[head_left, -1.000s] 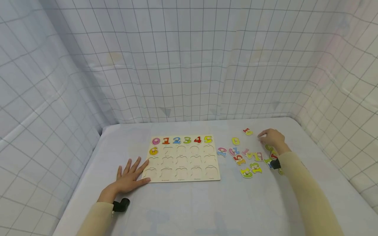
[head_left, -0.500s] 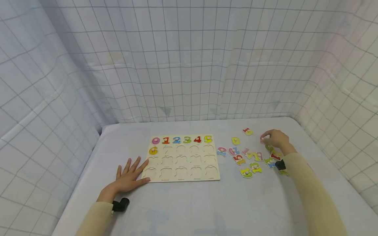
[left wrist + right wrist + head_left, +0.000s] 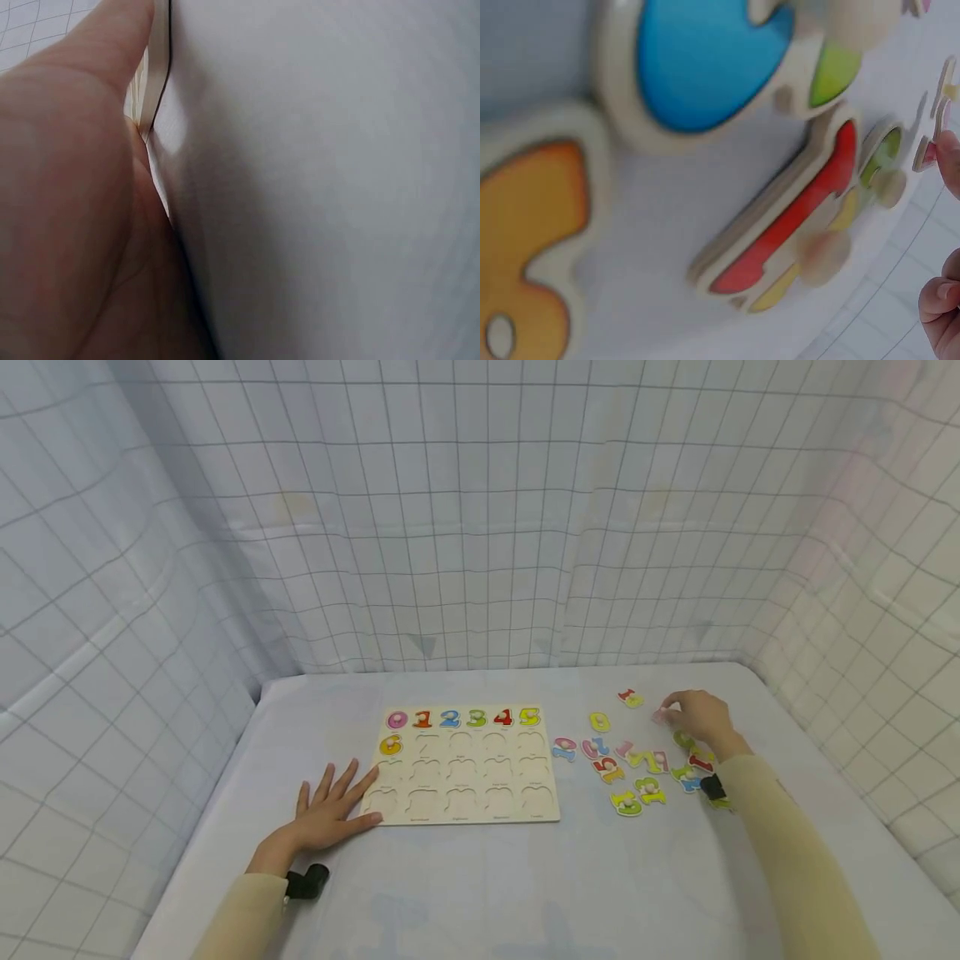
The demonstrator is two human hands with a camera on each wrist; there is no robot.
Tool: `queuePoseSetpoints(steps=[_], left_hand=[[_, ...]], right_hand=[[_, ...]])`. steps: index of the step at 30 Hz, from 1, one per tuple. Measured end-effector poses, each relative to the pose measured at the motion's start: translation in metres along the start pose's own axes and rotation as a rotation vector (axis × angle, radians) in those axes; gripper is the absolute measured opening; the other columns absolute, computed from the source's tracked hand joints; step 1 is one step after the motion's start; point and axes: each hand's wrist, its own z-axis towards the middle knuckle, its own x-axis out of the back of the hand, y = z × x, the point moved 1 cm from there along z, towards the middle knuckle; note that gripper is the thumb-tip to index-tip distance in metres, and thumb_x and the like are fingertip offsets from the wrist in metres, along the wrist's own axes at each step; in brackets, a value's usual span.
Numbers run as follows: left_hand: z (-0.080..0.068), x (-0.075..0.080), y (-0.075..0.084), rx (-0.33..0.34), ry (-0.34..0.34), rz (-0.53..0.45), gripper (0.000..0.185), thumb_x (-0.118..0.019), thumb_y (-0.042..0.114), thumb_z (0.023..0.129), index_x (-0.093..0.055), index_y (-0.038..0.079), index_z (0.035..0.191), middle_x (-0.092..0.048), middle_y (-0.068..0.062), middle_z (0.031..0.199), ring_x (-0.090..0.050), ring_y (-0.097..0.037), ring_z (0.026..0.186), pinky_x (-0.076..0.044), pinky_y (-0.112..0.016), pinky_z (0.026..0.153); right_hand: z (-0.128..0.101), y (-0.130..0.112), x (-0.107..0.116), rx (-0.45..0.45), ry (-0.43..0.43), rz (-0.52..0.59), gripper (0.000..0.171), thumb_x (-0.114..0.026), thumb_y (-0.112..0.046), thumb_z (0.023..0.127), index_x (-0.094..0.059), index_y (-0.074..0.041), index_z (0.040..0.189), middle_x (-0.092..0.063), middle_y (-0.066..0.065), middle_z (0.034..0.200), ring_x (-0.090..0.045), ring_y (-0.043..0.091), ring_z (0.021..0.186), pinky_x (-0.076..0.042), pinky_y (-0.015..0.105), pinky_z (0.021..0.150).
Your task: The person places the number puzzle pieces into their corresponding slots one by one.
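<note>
My left hand point(image 3: 326, 814) lies flat with spread fingers across the left edge of a wooden number puzzle board point(image 3: 465, 821); its palm fills the side of the left wrist view. Numbers 0 to 6 sit in the board's top row and the start of its second row, among them a yellow 6 point(image 3: 391, 745). At the far right, my right hand point(image 3: 699, 714) pinches a small pink number piece point(image 3: 660, 716) at its fingertips. In the right wrist view that piece point(image 3: 928, 155) shows only partly at the right edge.
Loose number pieces lie scattered right of the board, including a red-orange 15 point(image 3: 608, 769), a green 13 point(image 3: 650, 791) and a yellow 0-shaped piece point(image 3: 599, 722). Several more lie beneath the right wrist, one with a red 1 point(image 3: 795, 217). Gridded white cloth point(image 3: 465, 527) walls the table.
My right hand has shifted slightly right and taken hold of the pink piece, which now shows at its fingertips. The left hand has stayed on the board's edge.
</note>
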Motion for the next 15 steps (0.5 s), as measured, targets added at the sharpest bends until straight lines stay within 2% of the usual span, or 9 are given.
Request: queuePoseSetpoints(steps=[2, 6, 9, 14, 15], left_hand=[[-0.002, 0.002, 0.002, 0.002, 0.001, 0.002, 0.08, -0.048, 0.067, 0.087, -0.012, 0.037, 0.153, -0.004, -0.013, 0.158, 0.016, -0.038, 0.139, 0.021, -0.062, 0.098], [-0.006, 0.012, 0.013, -0.004, -0.003, -0.042, 0.08, -0.052, 0.063, 0.088, -0.02, 0.029, 0.153, -0.006, -0.016, 0.157, 0.014, -0.043, 0.139, 0.02, -0.064, 0.097], [-0.008, 0.017, 0.019, -0.002, -0.015, -0.052, 0.081, -0.053, 0.061, 0.088, -0.024, 0.022, 0.152, -0.007, -0.019, 0.156, 0.011, -0.045, 0.138, 0.018, -0.066, 0.097], [-0.005, 0.009, 0.012, 0.006, -0.019, -0.03, 0.083, -0.048, 0.068, 0.086, -0.018, 0.029, 0.153, -0.005, -0.016, 0.157, 0.014, -0.041, 0.139, 0.02, -0.063, 0.098], [-0.005, 0.007, 0.01, 0.006, -0.018, -0.029, 0.083, -0.047, 0.069, 0.086, -0.016, 0.031, 0.153, -0.005, -0.015, 0.157, 0.015, -0.04, 0.139, 0.021, -0.062, 0.098]], right_hand=[[0.005, -0.01, 0.0, 0.026, 0.043, 0.005, 0.027, -0.065, -0.025, 0.09, -0.069, -0.003, 0.104, -0.049, 0.0, 0.059, -0.039, 0.017, 0.055, -0.035, 0.031, 0.047], [0.015, -0.037, -0.001, 0.067, 0.082, 0.003, 0.029, -0.065, -0.03, 0.09, -0.07, -0.004, 0.103, -0.036, -0.003, 0.05, -0.032, 0.014, 0.051, -0.03, 0.028, 0.045], [0.022, -0.06, -0.004, 0.082, 0.079, -0.003, 0.028, -0.065, -0.031, 0.09, -0.071, -0.006, 0.101, -0.045, -0.002, 0.052, -0.037, 0.014, 0.052, -0.032, 0.028, 0.046], [0.032, -0.107, -0.012, 0.12, 0.085, -0.006, 0.025, -0.068, -0.033, 0.089, -0.072, -0.009, 0.097, -0.048, -0.003, 0.057, -0.04, 0.014, 0.054, -0.034, 0.027, 0.048], [0.035, -0.116, -0.014, 0.128, 0.087, -0.003, 0.026, -0.068, -0.034, 0.088, -0.072, -0.01, 0.097, -0.043, -0.003, 0.054, -0.037, 0.015, 0.053, -0.031, 0.028, 0.047]])
